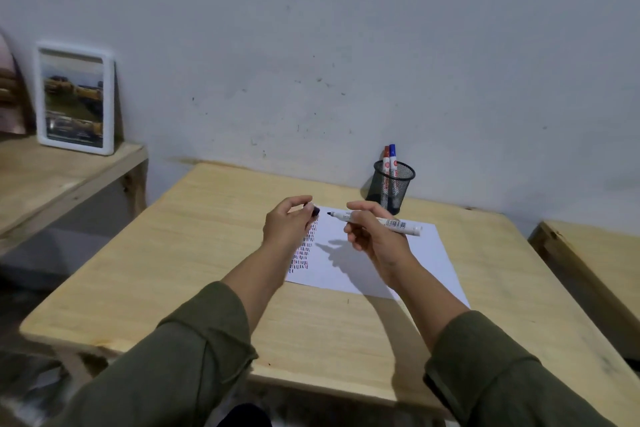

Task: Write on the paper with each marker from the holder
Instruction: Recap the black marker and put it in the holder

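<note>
A white sheet of paper (381,253) lies on the wooden table (207,253), with rows of short red, blue and black strokes along its left side. My right hand (372,232) holds an uncapped white marker (391,222) level above the paper, its dark tip pointing left. My left hand (289,224) grips the marker's black cap (314,210), a short gap from the tip. A black mesh holder (391,187) stands at the back of the table. It holds a red marker (386,158) and a blue marker (392,156), both upright.
A white-framed picture (74,99) leans against the wall on a lower wooden shelf at the left. Another wooden surface (595,260) stands to the right across a narrow gap. The grey wall rises right behind the holder.
</note>
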